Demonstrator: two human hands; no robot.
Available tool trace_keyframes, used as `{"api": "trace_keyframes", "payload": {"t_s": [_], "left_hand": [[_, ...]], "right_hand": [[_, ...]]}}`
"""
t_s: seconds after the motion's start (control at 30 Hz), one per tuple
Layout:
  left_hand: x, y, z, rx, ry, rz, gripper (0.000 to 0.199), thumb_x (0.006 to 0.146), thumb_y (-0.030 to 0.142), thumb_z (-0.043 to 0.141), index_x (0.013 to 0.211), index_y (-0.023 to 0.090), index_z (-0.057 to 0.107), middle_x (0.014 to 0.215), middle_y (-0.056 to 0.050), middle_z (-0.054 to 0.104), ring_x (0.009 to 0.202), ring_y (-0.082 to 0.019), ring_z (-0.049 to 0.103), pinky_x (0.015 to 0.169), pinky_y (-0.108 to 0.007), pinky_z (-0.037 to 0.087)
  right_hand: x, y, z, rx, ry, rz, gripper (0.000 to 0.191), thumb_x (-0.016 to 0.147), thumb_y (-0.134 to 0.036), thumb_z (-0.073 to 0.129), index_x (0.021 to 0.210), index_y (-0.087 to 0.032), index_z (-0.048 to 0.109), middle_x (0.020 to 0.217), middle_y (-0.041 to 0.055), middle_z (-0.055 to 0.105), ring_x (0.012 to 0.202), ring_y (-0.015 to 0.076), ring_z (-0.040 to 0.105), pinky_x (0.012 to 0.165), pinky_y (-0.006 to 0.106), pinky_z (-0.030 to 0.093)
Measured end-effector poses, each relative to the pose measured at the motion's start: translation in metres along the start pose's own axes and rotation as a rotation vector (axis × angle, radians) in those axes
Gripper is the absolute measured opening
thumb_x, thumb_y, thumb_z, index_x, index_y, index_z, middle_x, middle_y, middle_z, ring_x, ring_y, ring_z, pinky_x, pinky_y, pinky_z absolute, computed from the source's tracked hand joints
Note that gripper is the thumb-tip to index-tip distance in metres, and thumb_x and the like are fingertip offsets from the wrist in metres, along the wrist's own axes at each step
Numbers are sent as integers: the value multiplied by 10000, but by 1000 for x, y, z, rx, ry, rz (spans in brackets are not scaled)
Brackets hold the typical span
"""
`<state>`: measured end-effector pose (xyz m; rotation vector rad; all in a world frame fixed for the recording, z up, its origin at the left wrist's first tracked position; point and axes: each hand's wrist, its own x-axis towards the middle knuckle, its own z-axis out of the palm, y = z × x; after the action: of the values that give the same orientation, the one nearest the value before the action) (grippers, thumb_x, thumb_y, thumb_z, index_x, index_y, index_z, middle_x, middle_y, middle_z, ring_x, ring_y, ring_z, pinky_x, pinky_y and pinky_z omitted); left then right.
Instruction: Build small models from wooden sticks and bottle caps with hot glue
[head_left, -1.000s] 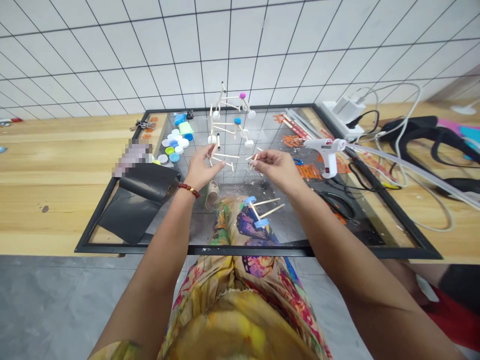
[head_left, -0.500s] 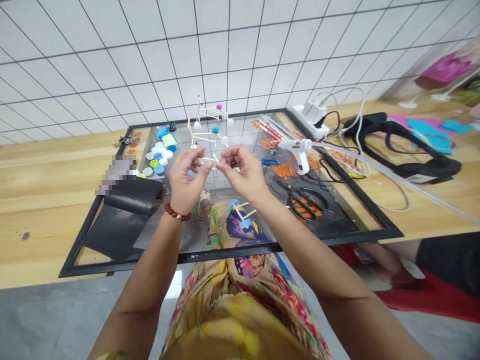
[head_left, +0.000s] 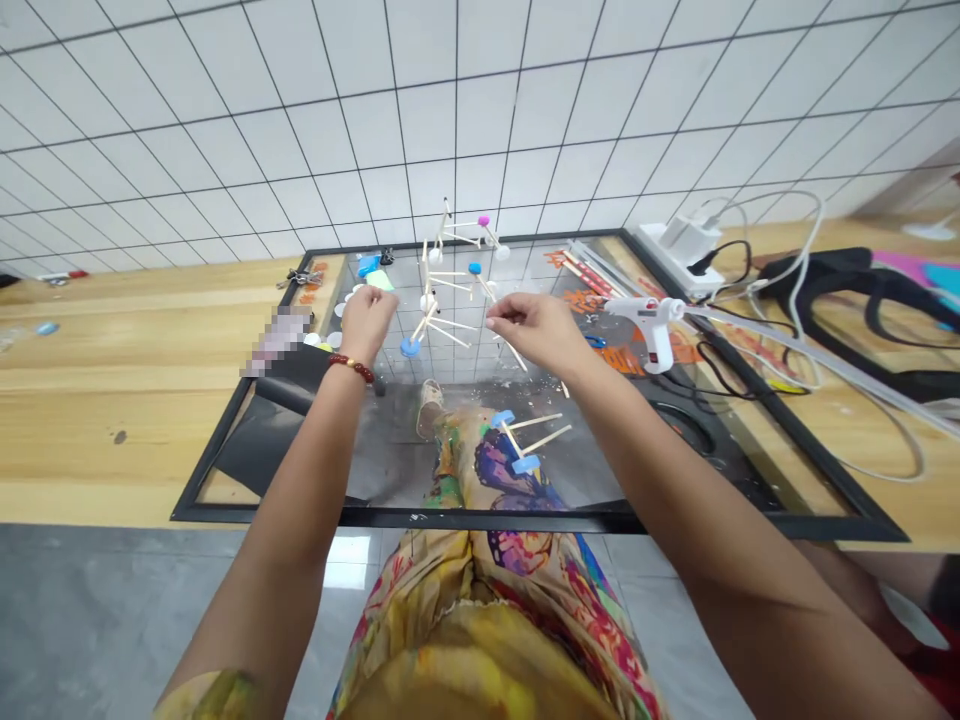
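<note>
A: Where are the two hands?
B: The left hand [head_left: 369, 322] hovers beside the bottle caps [head_left: 337, 310], its fingers curled in; I can't tell whether anything is inside them. A bead bracelet [head_left: 351, 367] circles that wrist.
A: And the right hand [head_left: 536, 325]?
B: Its fingers are pinched together near a loose stick [head_left: 514, 352]. Whether they grip anything thin, I can't tell.
A: What stands between the hands?
B: A stick frame with one blue cap [head_left: 409, 347], its sticks fanning toward the right. Behind it are the blue-topped stick frame [head_left: 475, 269] and, nearer the tiled wall [head_left: 495, 110], the pink-topped stick frame [head_left: 484, 221].
A: Anything closer to the person?
B: The stick frame with two blue caps [head_left: 526, 464], near the front edge of the black-framed glass panel [head_left: 480, 519], which lies on the wooden tabletop [head_left: 112, 400].
A: And to the right?
B: A white glue gun [head_left: 654, 330] beyond the right hand, and scissors [head_left: 686, 425] partly hidden by the forearm. Black sheets [head_left: 259, 440] lie at the left.
</note>
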<state>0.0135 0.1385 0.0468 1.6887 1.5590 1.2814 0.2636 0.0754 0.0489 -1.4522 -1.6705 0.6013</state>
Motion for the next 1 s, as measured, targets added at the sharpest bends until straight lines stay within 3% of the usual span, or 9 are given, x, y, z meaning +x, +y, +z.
{"api": "trace_keyframes", "payload": {"t_s": [0.1, 0.27, 0.4, 0.53, 0.67, 1.0], "left_hand": [[17, -4, 4, 186, -110, -57, 311, 709, 419, 734, 530, 200, 605, 505, -20, 497, 593, -178, 510, 630, -329, 437], [37, 0, 20, 300, -279, -135, 448, 714, 562, 708, 461, 202, 626, 387, -18, 418, 426, -151, 413, 518, -328, 373], [40, 4, 24, 401, -439, -193, 412, 610, 508, 800, 407, 206, 609, 358, -23, 417, 375, -140, 382, 479, -334, 341], [27, 6, 21, 310, -500, -234, 327, 621, 436, 782, 442, 200, 641, 362, -14, 410, 373, -125, 356, 477, -318, 315], [-3, 6, 16, 228, -413, -218, 288, 730, 441, 702, 588, 190, 712, 473, -12, 510, 440, -129, 414, 509, -301, 332], [-80, -16, 24, 280, -37, 122, 316, 897, 447, 545, 793, 195, 705, 734, -24, 689, 718, -181, 606, 695, -293, 424]], "right_hand": [[-15, 6, -7, 38, 22, 21, 117, 774, -287, 672, 774, -181, 720, 729, 26, 717, 664, 157, 606, 673, 310, 462], [-35, 23, -22, 86, 112, 57, 151, 768, -337, 692, 791, -195, 738, 742, 28, 726, 659, 165, 622, 679, 319, 482], [-42, 42, -30, 160, 204, 106, 176, 748, -386, 734, 787, -215, 739, 721, 25, 720, 664, 180, 630, 667, 330, 497], [-42, 58, -33, 272, 247, 146, 193, 708, -407, 785, 741, -231, 715, 711, 21, 710, 664, 185, 633, 662, 335, 519], [-40, 63, -33, 406, 239, 180, 206, 669, -402, 806, 704, -232, 695, 679, 15, 692, 646, 174, 618, 645, 326, 524], [-40, 60, -30, 456, 223, 153, 194, 659, -363, 782, 731, -203, 700, 679, 15, 697, 627, 150, 612, 633, 299, 508]]}}
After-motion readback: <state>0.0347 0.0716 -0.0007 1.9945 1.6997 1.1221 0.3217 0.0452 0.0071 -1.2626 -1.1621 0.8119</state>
